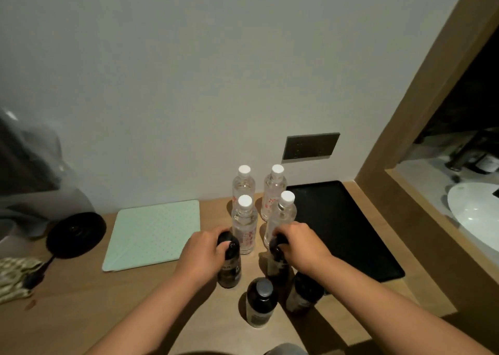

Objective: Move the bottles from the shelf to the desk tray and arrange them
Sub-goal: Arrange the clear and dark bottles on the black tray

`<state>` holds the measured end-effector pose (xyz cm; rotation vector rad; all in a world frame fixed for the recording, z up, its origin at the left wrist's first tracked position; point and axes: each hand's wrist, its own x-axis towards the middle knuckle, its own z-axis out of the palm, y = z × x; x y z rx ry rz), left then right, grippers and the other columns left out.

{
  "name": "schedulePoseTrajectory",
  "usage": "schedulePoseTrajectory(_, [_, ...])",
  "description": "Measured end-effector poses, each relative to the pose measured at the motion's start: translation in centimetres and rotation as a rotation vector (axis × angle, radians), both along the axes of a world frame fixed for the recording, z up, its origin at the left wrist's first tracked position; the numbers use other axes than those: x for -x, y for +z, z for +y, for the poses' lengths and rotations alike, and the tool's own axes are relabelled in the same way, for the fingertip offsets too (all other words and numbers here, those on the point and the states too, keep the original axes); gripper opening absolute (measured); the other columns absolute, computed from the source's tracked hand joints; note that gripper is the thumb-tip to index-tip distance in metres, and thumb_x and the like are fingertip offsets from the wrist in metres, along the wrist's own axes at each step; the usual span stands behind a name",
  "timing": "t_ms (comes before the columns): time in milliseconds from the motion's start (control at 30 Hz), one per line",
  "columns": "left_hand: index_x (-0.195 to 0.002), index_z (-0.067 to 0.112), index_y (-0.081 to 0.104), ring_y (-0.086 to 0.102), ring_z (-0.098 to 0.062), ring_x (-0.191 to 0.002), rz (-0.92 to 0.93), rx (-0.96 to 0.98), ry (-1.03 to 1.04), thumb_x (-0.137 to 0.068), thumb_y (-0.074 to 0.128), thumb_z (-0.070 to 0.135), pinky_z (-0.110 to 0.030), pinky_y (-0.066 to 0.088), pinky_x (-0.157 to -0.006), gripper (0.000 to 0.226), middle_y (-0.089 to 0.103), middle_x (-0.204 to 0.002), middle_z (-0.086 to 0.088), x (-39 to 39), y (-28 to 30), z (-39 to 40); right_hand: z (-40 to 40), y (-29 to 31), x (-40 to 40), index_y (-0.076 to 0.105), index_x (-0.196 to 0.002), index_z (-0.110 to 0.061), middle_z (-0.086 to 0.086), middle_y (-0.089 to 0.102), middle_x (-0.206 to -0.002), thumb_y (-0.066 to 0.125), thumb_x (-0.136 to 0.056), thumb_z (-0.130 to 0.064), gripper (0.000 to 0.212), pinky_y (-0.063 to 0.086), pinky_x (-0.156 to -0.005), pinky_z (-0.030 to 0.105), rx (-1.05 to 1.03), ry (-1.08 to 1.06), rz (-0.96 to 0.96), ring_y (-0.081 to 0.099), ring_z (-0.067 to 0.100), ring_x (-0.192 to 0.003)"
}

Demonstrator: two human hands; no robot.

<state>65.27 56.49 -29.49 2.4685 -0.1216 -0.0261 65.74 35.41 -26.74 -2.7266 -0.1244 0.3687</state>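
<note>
Several clear water bottles with white caps (244, 223) stand in two rows on the wooden desk (81, 300), just left of a black tray (343, 228). In front of them stand several dark bottles. My left hand (205, 249) grips the top of one dark bottle (229, 271). My right hand (299, 244) grips the top of another dark bottle (278, 265). Two more dark bottles (260, 303) (303, 296) stand nearer to me, untouched. The black tray holds nothing.
A pale green dotted mat (154, 233) lies left of the bottles. A black round base (75, 234) and a patterned cloth (16, 276) sit at the far left. A wall socket plate (310, 145) is behind; a wooden frame (405, 128) borders a washbasin (475, 209).
</note>
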Motion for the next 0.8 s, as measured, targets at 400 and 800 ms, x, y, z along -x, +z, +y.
schedulePoseTrajectory(400, [-0.130,0.023,0.054,0.055,-0.016,-0.118,0.046,0.042,0.092,-0.090,0.060,0.018,-0.027,0.043,-0.098,0.041,0.060,-0.129,0.001,-1.3,-1.4,3.8,6.6,-1.5,-2.2,0.053,-0.132,-0.025,0.006,0.061,-0.127,0.063,-0.087,-0.015,0.047,0.050,-0.096,0.041,-0.082,0.216,-0.049,0.057,0.024,-0.117])
schedulePoseTrajectory(800, [-0.129,0.046,0.046,0.033,0.009,-0.130,0.128,-0.041,-0.623,-0.079,0.061,0.048,-0.022,0.029,-0.109,0.052,0.041,-0.139,0.027,3.3,0.5,-3.1,-4.1,0.0,3.8,0.046,-0.135,-0.033,-0.002,0.048,-0.139,0.070,-0.083,-0.022,0.058,0.051,-0.091,0.026,-0.029,-0.105,0.418,0.052,0.017,-0.123])
